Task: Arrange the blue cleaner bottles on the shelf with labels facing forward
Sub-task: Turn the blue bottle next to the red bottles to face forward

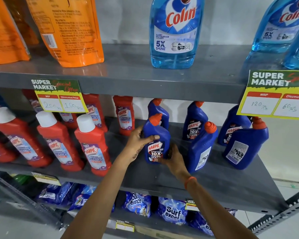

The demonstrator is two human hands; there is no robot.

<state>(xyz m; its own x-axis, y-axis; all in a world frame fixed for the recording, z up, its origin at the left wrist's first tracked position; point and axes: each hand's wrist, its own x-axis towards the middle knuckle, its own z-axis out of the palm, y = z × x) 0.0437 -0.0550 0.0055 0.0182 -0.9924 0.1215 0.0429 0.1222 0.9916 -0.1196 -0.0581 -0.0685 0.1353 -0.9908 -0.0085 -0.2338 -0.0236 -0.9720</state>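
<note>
blue Harpic bottle (156,140) | label "10X TOTAL CLEAN" forward | both hands gripping

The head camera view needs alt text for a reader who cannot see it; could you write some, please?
Both hands, left hand and right hand, hold a blue Harpic bottle label-forward on a grey shelf. Two blue bottles to its right show back labels; red Harpic bottles stand left.

Glossy blue plastic bottle (156,140) with a paper label, on a smooth grey painted-metal shelf (214,180).
</note>
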